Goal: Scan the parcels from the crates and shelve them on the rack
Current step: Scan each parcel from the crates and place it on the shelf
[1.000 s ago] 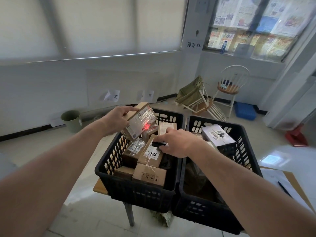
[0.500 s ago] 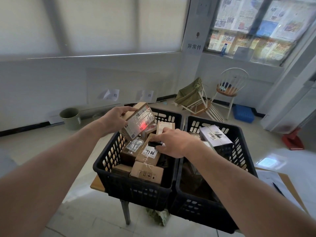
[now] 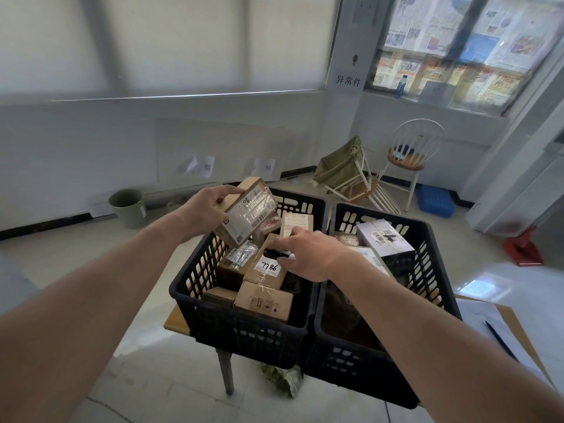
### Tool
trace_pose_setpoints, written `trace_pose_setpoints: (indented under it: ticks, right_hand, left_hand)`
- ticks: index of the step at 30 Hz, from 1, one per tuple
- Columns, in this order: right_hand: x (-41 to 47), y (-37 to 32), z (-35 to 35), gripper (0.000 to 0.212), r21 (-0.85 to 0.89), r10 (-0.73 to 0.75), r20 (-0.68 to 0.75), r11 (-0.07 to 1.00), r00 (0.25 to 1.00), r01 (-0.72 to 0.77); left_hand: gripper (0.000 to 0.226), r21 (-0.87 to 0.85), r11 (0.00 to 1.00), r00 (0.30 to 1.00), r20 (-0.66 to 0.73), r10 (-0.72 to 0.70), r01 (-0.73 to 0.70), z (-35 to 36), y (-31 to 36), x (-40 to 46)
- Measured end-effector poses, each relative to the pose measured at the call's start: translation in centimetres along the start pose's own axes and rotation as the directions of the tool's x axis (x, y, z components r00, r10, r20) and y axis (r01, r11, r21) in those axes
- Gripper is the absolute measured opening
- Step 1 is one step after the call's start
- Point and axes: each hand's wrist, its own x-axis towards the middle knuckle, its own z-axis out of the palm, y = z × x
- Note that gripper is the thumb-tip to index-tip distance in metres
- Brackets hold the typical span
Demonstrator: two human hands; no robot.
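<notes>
Left hand [image 3: 204, 210] grips a labelled cardboard parcel [image 3: 247, 215] tilted label-up over the left crate [image 3: 244, 328], likely to face the dark handheld scanner [image 3: 276, 254] which right hand [image 3: 308, 254] fingers curl around, low among boxed parcels.

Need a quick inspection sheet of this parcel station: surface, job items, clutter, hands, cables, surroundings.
Surface: small wooden table, mostly hidden under the crates.
Job's things: left crate filled with cardboard parcels, one marked 7786; right crate holds a white box.
Clutter: papers and pen at right.
Grippers: left hand grips a labelled parcel above the left crate; right hand holds a dark scanner.
Cables: nothing seen.
Surroundings: green bin, white chair, toppled chair, blue tray.
</notes>
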Motion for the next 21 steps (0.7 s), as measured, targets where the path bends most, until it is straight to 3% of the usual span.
trace_pose_setpoints:
  ticks: [8, 10, 13, 18, 21]
  right_hand:
    - [1.2, -0.1, 1.3, 0.052, 0.488, 0.164, -0.256, 0.873, 0.953, -0.019]
    - [2.0, -0.6, 1.4, 0.051, 0.61, 0.231, -0.323, 0.792, 0.918, 0.015]
    - [2.9, -1.7, 0.6, 0.049, 0.805, 0.306, -0.331, 0.586, 0.893, 0.097]
    - [2.1, -4.5, -1.1, 0.049, 0.917, 0.224, -0.287, 0.345, 0.931, 0.2]
    - [0.9, -5.9, -1.9, 0.049, 0.913, 0.133, -0.328, 0.297, 0.935, 0.278]
  left_hand:
    - [0.079, -0.242, 0.97, 0.999, 0.023, -0.033, 0.037, 0.0, 1.0, -3.3]
    - [0.082, -0.286, 0.957, 0.999, 0.022, -0.036, 0.04, -0.1, 1.3, -4.7]
    - [0.086, -0.357, 0.933, 0.999, 0.008, -0.035, 0.036, -0.6, 2.0, -7.0]
    - [0.089, -0.416, 0.909, 0.997, -0.062, -0.033, 0.004, -0.1, 3.4, -12.1]
    - [0.085, -0.425, 0.905, 0.988, -0.139, -0.071, 0.005, 0.6, 4.8, -15.8]
